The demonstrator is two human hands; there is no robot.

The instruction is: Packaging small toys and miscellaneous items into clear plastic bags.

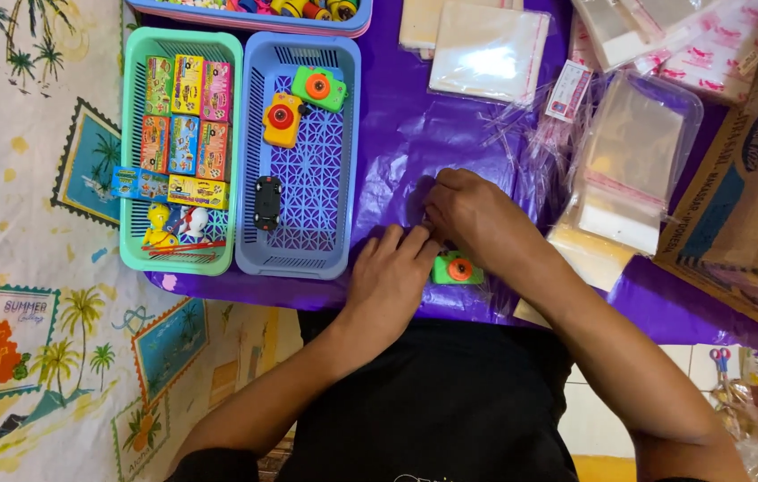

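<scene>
A green toy camera [456, 270] with an orange lens lies at lower centre on the purple sheet [397, 134], just under both hands. The right hand [473, 214] pinches something small and clear; the left hand [390, 277] presses flat, fingers touching it. Left of them sits a blue basket [343, 161] with more toy cameras, and clear bags [629, 152] lie at the right

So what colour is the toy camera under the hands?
Green toy camera with an orange lens, best seen in the head view.
</scene>
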